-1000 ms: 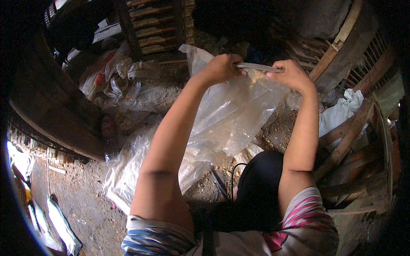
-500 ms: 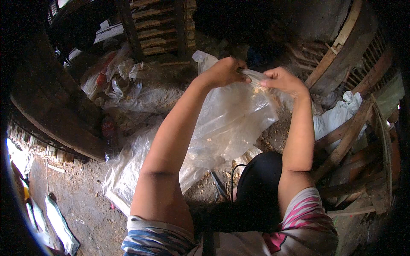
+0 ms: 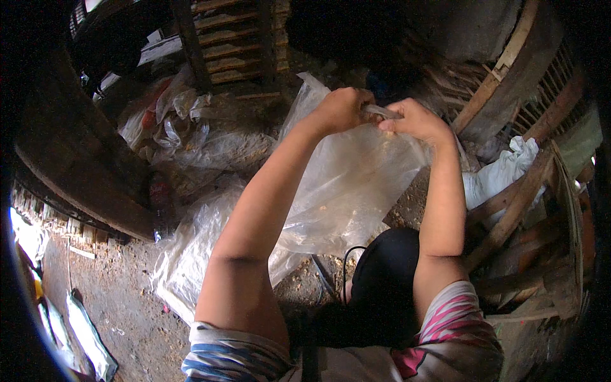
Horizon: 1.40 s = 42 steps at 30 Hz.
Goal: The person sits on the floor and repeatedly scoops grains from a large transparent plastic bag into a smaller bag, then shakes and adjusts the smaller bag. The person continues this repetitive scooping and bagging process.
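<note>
A large clear plastic bag (image 3: 356, 184) hangs in front of me, held up by its top edge. My left hand (image 3: 342, 108) is clenched on the bag's rim at the left. My right hand (image 3: 414, 120) pinches the same rim just to the right, the two hands almost touching. The gathered rim shows as a thin twisted strip between the fingers. The bag's lower part drapes down toward my black-clad knee (image 3: 388, 274). Specks of sawdust cling inside the plastic.
More crumpled clear plastic bags (image 3: 178, 127) lie at the left and a flattened one (image 3: 191, 254) on the dirt floor. A wooden slatted crate (image 3: 235, 38) stands at the back, wooden frames (image 3: 522, 191) at the right, a white sack (image 3: 503, 172) among them.
My hands have drawn closer together on the bag's rim, bunching it. The rim was stretched wider between them a second ago. The bag has shifted slightly lower.
</note>
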Each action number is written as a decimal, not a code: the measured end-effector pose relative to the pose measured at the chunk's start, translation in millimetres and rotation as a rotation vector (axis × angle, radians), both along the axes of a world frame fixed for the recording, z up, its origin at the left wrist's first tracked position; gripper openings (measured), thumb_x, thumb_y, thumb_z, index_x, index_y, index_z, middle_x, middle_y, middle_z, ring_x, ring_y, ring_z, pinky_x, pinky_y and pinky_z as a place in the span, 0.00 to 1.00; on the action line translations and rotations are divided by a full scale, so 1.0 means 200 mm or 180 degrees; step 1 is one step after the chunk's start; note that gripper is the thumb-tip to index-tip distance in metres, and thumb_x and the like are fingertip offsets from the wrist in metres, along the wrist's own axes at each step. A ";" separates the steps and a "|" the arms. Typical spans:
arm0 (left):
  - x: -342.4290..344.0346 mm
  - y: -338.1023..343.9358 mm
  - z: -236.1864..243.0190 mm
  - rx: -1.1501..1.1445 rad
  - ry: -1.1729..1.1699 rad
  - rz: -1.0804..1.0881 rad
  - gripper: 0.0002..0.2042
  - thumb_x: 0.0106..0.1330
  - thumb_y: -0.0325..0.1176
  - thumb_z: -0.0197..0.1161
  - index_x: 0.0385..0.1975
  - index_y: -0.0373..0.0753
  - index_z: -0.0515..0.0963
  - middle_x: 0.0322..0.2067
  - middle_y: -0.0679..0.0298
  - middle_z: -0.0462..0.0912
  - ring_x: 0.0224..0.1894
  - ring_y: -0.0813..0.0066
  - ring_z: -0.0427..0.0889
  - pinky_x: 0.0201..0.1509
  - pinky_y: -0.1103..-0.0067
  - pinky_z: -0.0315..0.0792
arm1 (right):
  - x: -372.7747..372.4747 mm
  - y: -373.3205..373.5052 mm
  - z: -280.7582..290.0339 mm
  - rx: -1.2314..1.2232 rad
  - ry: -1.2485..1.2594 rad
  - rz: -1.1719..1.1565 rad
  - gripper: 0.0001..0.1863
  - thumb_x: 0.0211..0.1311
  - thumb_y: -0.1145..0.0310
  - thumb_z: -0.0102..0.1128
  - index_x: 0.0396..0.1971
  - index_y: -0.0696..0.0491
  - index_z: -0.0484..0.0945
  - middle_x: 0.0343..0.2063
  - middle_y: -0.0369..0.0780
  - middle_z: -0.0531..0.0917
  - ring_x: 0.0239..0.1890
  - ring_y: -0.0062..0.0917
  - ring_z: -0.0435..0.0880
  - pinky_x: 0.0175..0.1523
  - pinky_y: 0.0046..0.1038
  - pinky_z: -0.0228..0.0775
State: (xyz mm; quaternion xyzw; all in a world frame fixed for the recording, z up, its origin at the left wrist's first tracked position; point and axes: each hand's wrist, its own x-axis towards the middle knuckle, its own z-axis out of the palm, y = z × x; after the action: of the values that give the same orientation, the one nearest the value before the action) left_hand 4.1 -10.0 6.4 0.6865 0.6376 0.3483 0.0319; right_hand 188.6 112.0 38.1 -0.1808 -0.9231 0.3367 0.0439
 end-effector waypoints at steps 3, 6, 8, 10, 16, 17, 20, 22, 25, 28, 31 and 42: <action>-0.01 -0.02 0.00 0.0095 -0.0024 0.0019 0.19 0.55 0.48 0.69 0.37 0.40 0.81 0.34 0.51 0.83 0.39 0.50 0.82 0.42 0.64 0.74 | 0.10 0.06 0.02 0.0437 -0.0522 -0.0458 0.27 0.52 0.53 0.71 0.45 0.59 0.80 0.37 0.43 0.86 0.41 0.27 0.83 0.49 0.27 0.71; -0.04 -0.02 0.00 0.0191 -0.0005 0.0086 0.19 0.56 0.48 0.69 0.38 0.40 0.81 0.33 0.51 0.83 0.39 0.51 0.82 0.43 0.64 0.74 | 0.15 0.07 -0.01 0.0730 0.0136 -0.0395 0.26 0.53 0.53 0.71 0.44 0.59 0.81 0.35 0.42 0.86 0.41 0.27 0.83 0.48 0.28 0.72; -0.03 -0.03 0.00 0.0220 -0.0142 -0.0011 0.19 0.57 0.48 0.69 0.39 0.40 0.80 0.33 0.51 0.83 0.39 0.51 0.82 0.43 0.64 0.74 | 0.12 0.06 -0.04 0.0334 0.0881 -0.0092 0.26 0.53 0.54 0.71 0.44 0.60 0.80 0.38 0.42 0.85 0.43 0.26 0.82 0.49 0.28 0.72; -0.02 -0.01 0.00 0.0359 -0.0157 -0.0124 0.18 0.58 0.47 0.68 0.39 0.40 0.80 0.33 0.51 0.83 0.39 0.51 0.82 0.42 0.64 0.74 | -0.02 0.00 -0.06 -0.0644 0.1560 0.0331 0.29 0.53 0.55 0.72 0.48 0.61 0.78 0.44 0.44 0.82 0.47 0.24 0.79 0.52 0.28 0.71; -0.04 -0.06 0.03 0.0141 -0.0379 -0.0059 0.14 0.60 0.44 0.67 0.40 0.42 0.80 0.34 0.51 0.83 0.39 0.51 0.82 0.42 0.65 0.73 | 0.07 -0.06 0.09 0.0096 -0.0010 -0.0842 0.33 0.51 0.53 0.74 0.51 0.62 0.77 0.46 0.44 0.83 0.49 0.26 0.79 0.55 0.28 0.70; -0.06 -0.05 0.02 0.0135 -0.0448 -0.0152 0.14 0.61 0.44 0.66 0.40 0.43 0.80 0.34 0.51 0.83 0.39 0.51 0.82 0.42 0.65 0.72 | 0.11 0.07 0.04 0.0063 -0.0088 -0.0717 0.34 0.51 0.52 0.74 0.53 0.60 0.77 0.45 0.43 0.83 0.48 0.26 0.79 0.55 0.27 0.69; -0.06 -0.05 0.01 0.0363 -0.0333 -0.0132 0.12 0.63 0.43 0.64 0.39 0.43 0.80 0.34 0.50 0.83 0.38 0.51 0.82 0.41 0.65 0.72 | 0.21 0.16 -0.03 0.0395 0.0621 -0.0805 0.19 0.56 0.58 0.69 0.40 0.58 0.83 0.32 0.37 0.85 0.37 0.18 0.78 0.47 0.24 0.71; -0.07 -0.06 0.00 0.0421 -0.0422 -0.0213 0.12 0.65 0.43 0.62 0.39 0.42 0.80 0.33 0.50 0.82 0.38 0.51 0.81 0.41 0.65 0.72 | 0.10 0.03 0.01 -0.0166 0.1504 -0.0316 0.18 0.57 0.59 0.69 0.39 0.58 0.83 0.32 0.36 0.85 0.38 0.17 0.78 0.47 0.24 0.70; -0.04 -0.06 0.00 0.0438 -0.0578 -0.0341 0.12 0.66 0.42 0.60 0.39 0.41 0.80 0.33 0.50 0.82 0.38 0.51 0.82 0.41 0.65 0.72 | 0.01 -0.03 0.02 -0.0350 0.1499 0.0110 0.17 0.57 0.60 0.69 0.38 0.58 0.83 0.31 0.36 0.85 0.37 0.17 0.78 0.46 0.23 0.70; -0.01 -0.09 0.05 0.0104 -0.0781 -0.0228 0.13 0.67 0.43 0.59 0.40 0.40 0.81 0.33 0.50 0.83 0.36 0.51 0.82 0.40 0.65 0.73 | 0.04 0.03 0.03 -0.0101 0.0904 -0.0127 0.14 0.57 0.62 0.69 0.34 0.58 0.83 0.30 0.33 0.84 0.36 0.15 0.77 0.44 0.22 0.68; -0.06 -0.11 0.03 0.0334 -0.0699 -0.0164 0.14 0.68 0.44 0.58 0.40 0.40 0.81 0.31 0.52 0.83 0.32 0.53 0.82 0.38 0.66 0.73 | 0.14 0.07 0.03 0.0009 0.1018 -0.0448 0.14 0.59 0.60 0.67 0.31 0.57 0.81 0.25 0.29 0.80 0.32 0.14 0.75 0.43 0.19 0.66; -0.05 -0.13 0.06 0.0111 -0.1473 0.0292 0.32 0.70 0.61 0.46 0.35 0.31 0.81 0.20 0.53 0.80 0.20 0.66 0.80 0.28 0.71 0.74 | 0.03 0.03 -0.05 -0.1256 0.2761 -0.0074 0.26 0.56 0.59 0.70 0.55 0.50 0.75 0.49 0.35 0.77 0.52 0.23 0.74 0.58 0.26 0.63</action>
State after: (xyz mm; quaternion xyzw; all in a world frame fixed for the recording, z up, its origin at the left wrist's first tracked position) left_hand -5.8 -35.0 19.3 0.5591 0.6377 0.5083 0.1495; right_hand 194.4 117.2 27.5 -0.0387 -0.7358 0.5495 0.3938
